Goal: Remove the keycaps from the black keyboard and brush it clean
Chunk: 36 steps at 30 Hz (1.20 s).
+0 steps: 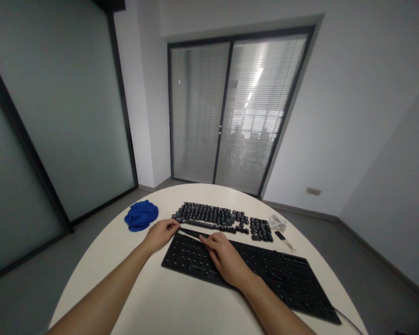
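Observation:
A black keyboard base without its keycaps lies across the table in front of me, its left end farther away than its right. My right hand is closed over the base's left half, holding a thin pale stick that points left. My left hand is closed in a pinch at the base's upper left corner, close to the stick's far end; what its fingertips hold is too small to tell. Behind the base, loose black keycaps are laid out in keyboard order, with the long spacebar in front.
A crumpled blue cloth lies at the left of the round cream table. At the right are a crumpled clear plastic piece and a black-handled tool with two thin prongs. A cable runs off the base's right end.

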Each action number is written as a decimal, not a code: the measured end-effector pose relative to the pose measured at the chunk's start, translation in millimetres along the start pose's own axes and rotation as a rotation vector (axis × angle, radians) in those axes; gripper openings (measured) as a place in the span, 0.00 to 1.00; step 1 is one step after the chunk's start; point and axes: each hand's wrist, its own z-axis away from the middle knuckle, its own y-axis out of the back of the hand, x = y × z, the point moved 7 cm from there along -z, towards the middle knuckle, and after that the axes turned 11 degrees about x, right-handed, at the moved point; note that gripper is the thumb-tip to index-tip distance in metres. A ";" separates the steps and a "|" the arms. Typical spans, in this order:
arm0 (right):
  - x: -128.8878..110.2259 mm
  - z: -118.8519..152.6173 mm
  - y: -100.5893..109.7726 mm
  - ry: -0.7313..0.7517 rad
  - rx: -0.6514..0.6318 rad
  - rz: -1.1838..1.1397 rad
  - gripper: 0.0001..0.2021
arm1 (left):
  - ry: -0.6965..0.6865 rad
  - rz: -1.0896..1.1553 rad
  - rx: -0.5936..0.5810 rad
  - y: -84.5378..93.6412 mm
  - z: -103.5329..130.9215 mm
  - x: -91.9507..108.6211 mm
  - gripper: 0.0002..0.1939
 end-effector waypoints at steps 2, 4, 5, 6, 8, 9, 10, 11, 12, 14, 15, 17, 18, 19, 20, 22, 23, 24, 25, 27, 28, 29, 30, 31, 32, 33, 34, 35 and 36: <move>-3.6 0.2 -1.3 0.047 -0.032 -0.002 0.22 | 0.003 -0.003 0.001 0.4 0.3 0.3 0.18; -3.9 0.1 -2.1 0.069 -0.037 0.014 0.22 | 0.006 -0.006 0.001 0.8 0.7 0.5 0.18; -1.5 -0.3 -1.7 0.054 -0.021 0.031 0.22 | 0.006 -0.006 0.002 1.0 0.8 0.7 0.18; 2.4 -0.8 -0.8 0.023 0.006 0.052 0.23 | 0.006 -0.006 0.002 1.2 0.9 0.9 0.18; 10.8 -1.5 1.9 -0.054 0.066 0.081 0.22 | 0.006 -0.007 0.002 1.5 0.9 1.1 0.18; 13.3 -1.6 2.6 -0.077 0.082 0.083 0.22 | 0.006 -0.007 0.003 1.5 0.8 1.2 0.18; 13.8 -1.7 2.6 -0.081 0.082 0.077 0.21 | 0.006 -0.007 0.004 1.5 0.6 1.1 0.18; 12.5 -1.8 1.9 -0.068 0.067 0.065 0.21 | 0.006 -0.007 0.005 1.4 0.4 1.1 0.17; 10.1 -1.9 0.7 -0.045 0.043 0.052 0.21 | 0.005 -0.006 0.006 1.1 0.1 1.1 0.17; 5.7 -1.8 -0.9 -0.009 0.002 0.040 0.21 | 0.001 -0.002 0.005 0.3 -0.3 1.0 0.17; 5.3 -1.8 -0.5 -0.010 0.000 0.046 0.21 | 0.000 0.000 0.003 -0.2 -0.5 0.9 0.18; 8.1 -2.0 2.1 -0.050 0.034 0.072 0.21 | -0.001 0.002 0.000 -0.9 -0.7 0.9 0.18; 10.0 -2.0 3.4 -0.072 0.053 0.083 0.21 | -0.002 0.001 0.000 -1.0 -0.7 0.9 0.18; 11.3 -1.9 4.1 -0.086 0.064 0.089 0.21 | -0.002 0.001 0.000 -0.9 -0.7 1.0 0.18; 11.5 -1.7 3.9 -0.086 0.063 0.088 0.21 | -0.002 0.000 0.000 -0.8 -0.6 1.2 0.18; 9.0 -1.3 1.7 -0.051 0.031 0.072 0.23 | -0.004 -0.002 0.001 -0.1 -0.3 2.0 0.18; 7.0 -1.0 0.2 -0.027 0.011 0.061 0.25 | -0.005 -0.004 0.001 0.3 -0.2 2.4 0.18; 5.2 -0.7 -1.0 -0.007 -0.005 0.050 0.26 | -0.006 -0.005 0.001 0.7 -0.1 2.8 0.18; 4.2 -0.5 -1.7 0.002 -0.013 0.041 0.27 | -0.007 -0.006 0.001 1.0 0.0 3.0 0.17; 5.0 -0.4 -1.2 -0.014 -0.002 0.038 0.28 | -0.008 -0.009 0.001 1.4 0.0 3.2 0.17; 5.9 -0.5 -0.6 -0.028 0.009 0.041 0.27 | -0.008 -0.011 0.001 1.4 -0.1 3.1 0.17; 6.2 -0.6 -0.1 -0.035 0.013 0.043 0.27 | -0.007 -0.012 0.002 1.4 -0.2 2.9 0.17; 5.6 -0.7 0.2 -0.032 0.012 0.043 0.26 | -0.006 -0.014 0.003 1.4 -0.4 2.6 0.17; 3.9 -0.7 0.1 -0.018 0.002 0.039 0.26 | -0.004 -0.016 0.005 1.4 -0.5 2.3 0.17; 1.7 -0.6 -0.1 0.002 -0.012 0.032 0.25 | -0.002 -0.017 0.006 1.4 -0.6 2.1 0.17; -0.6 -0.4 -0.3 0.022 -0.025 0.024 0.24 | -0.001 -0.018 0.006 1.4 -0.6 2.1 0.16; -2.3 -0.3 -0.3 0.037 -0.033 0.015 0.24 | -0.001 -0.019 0.007 1.5 -0.5 2.2 0.16; -3.3 -0.1 -0.2 0.044 -0.037 0.008 0.24 | -0.002 -0.020 0.006 1.5 -0.3 2.4 0.16; -3.3 0.0 -0.2 0.044 -0.037 0.003 0.23 | -0.003 -0.020 0.006 1.6 0.0 2.7 0.16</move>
